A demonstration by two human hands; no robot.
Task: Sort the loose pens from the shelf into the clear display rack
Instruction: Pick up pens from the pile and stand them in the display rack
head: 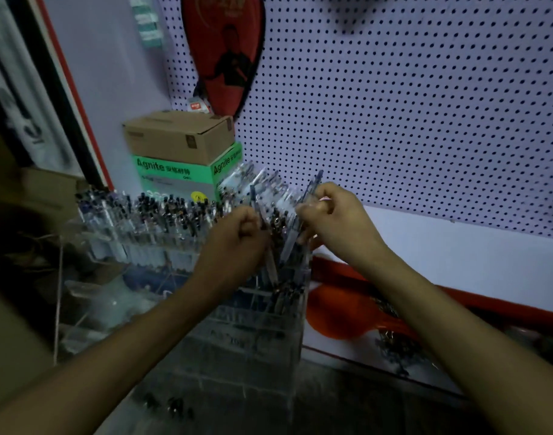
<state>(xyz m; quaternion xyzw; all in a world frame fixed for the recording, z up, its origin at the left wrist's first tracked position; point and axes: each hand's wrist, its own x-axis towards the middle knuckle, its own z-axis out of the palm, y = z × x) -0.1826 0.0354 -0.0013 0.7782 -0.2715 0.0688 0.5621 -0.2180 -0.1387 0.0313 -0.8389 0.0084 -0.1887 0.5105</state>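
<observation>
Clear display rack [237,334] sits low in the middle of the shot, a stepped acrylic thing with its back tiers stuffed with upright pens [162,211], way too many and too blurry to count. The lower front compartments look mostly see-through, and I honestly can't tell what's in them. Behind everything is a big white pegboard [410,105] with a red racket cover [224,51] hanging on it. Two boxes are stacked at the back left, right behind the rack: a brown cardboard box [177,136] on top of a green box [174,174] with Agnite printed on it. To the right of the rack the white shelf [457,262] has open room up to its red edge, with a red item [338,312] lying just beside the rack. Both hands are up over the right end of the rack, close together. The left hand [237,237] has its fingers curled in around a pen or so, hard to say how many. The right hand [334,215] is closed around a bunch of blue-capped pens [287,227], tips pointing down into the right-hand compartment, caps fanned up toward the pegboard.
</observation>
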